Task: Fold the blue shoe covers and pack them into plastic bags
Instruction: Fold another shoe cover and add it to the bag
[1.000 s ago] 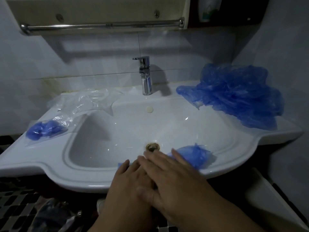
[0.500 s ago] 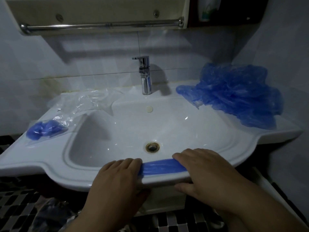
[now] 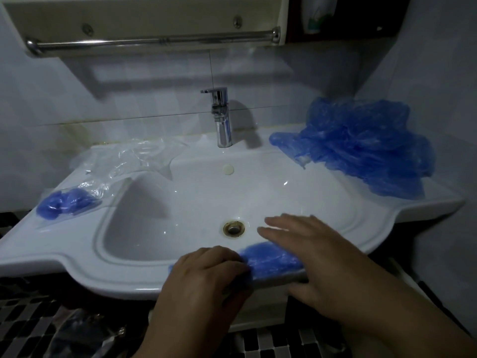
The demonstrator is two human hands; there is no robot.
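Observation:
A blue shoe cover (image 3: 271, 257), flattened into a narrow strip, lies on the front rim of the white sink (image 3: 77, 257). My left hand (image 3: 204, 280) has its fingers curled over the strip's left end and grips it. My right hand (image 3: 309, 251) lies over the right end with straight fingers, its thumb under the rim. A loose pile of blue shoe covers (image 3: 361, 151) sits on the sink's back right corner. On the left ledge a clear plastic bag with folded blue covers (image 3: 67, 205) lies beside empty clear bags (image 3: 124, 161).
A chrome faucet (image 3: 222, 117) stands at the back middle, above the basin's drain (image 3: 233, 228). A metal towel rail (image 3: 154, 42) runs overhead. Tiled walls close in the back and right. Dark mosaic floor shows below the sink.
My hands first lay stacked over the cover, then slid apart and flattened it into a strip. Now my left fingers have curled on its left end, and my right fingers have reached further forward.

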